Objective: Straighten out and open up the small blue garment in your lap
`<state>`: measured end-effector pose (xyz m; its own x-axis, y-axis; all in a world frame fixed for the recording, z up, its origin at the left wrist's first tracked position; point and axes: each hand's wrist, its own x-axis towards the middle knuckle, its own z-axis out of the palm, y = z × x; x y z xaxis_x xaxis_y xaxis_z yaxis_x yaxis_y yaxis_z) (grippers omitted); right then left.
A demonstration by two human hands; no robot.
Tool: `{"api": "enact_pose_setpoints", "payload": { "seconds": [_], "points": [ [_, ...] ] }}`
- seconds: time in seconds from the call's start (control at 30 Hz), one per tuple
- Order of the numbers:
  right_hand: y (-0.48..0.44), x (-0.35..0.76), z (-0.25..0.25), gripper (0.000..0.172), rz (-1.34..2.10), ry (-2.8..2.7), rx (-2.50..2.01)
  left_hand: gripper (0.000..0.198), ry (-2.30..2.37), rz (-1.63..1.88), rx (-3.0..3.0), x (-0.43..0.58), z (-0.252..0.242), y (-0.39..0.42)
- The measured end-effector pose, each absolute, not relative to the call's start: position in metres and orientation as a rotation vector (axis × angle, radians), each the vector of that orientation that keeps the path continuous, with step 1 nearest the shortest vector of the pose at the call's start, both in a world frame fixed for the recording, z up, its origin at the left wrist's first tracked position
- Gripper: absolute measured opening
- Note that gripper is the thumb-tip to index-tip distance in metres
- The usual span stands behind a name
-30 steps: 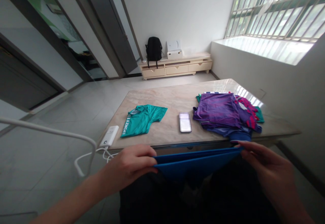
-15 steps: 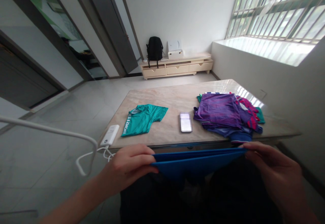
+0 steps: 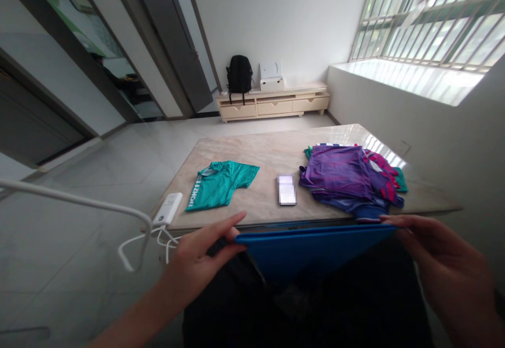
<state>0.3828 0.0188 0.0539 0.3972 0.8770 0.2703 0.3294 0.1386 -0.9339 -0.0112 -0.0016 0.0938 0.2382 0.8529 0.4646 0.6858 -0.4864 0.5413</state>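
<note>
A blue garment [image 3: 315, 248] is stretched between my two hands above my lap, its upper edge nearly straight and its lower part hanging into shadow. My left hand [image 3: 201, 253] pinches the left end of that edge, thumb below and index finger lifted off the cloth. At the other end, my right hand [image 3: 437, 253] has thumb and fingers closed on the right corner. Beyond, on the table, lies a folded teal shirt [image 3: 219, 187] with white lettering. Purple and other coloured clothes form a pile [image 3: 339, 171] to the right.
A phone [image 3: 286, 190] lies on the marble-patterned table [image 3: 268, 150] between shirt and pile. A white power strip [image 3: 169, 209] with cables sits at its left corner, near a bent white metal bar [image 3: 98, 203]. A backpack [image 3: 239, 74] stands on a low cabinet [image 3: 276, 107] behind.
The blue garment's two layers at the top edge have come together, and the edge is pulled wider. My left index finger has lifted off the cloth; my right hand has shifted slightly right.
</note>
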Motion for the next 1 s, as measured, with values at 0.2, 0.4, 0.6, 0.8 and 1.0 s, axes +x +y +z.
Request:
{"api": "enact_pose_setpoints", "payload": {
  "seconds": [0.2, 0.4, 0.6, 0.8, 1.0],
  "points": [
    [0.017, 0.376, 0.063, 0.026, 0.575, -1.201, -1.400, 0.009, 1.417, 0.789, 2.117, -0.003, 0.106, 0.005],
    [0.020, 0.382, 0.047, 0.029, 0.696, -1.021, -1.290, 0.018, 1.445, 0.747, 1.943, 0.005, 0.102, 0.002],
    [0.018, 0.391, 0.049, 0.038, 0.851, -0.897, -1.280, 0.020, 1.389, 0.813, 1.723, -0.005, 0.098, 0.005],
    [0.002, 0.389, 0.073, 0.037, 0.996, -0.740, -1.253, 0.018, 0.954, 0.790, 1.550, -0.022, 0.109, -0.002],
    [-0.007, 0.387, 0.077, 0.036, 0.775, -0.888, -1.298, 0.010, 0.844, 0.888, 1.653, -0.020, 0.111, -0.006]
  ]
}}
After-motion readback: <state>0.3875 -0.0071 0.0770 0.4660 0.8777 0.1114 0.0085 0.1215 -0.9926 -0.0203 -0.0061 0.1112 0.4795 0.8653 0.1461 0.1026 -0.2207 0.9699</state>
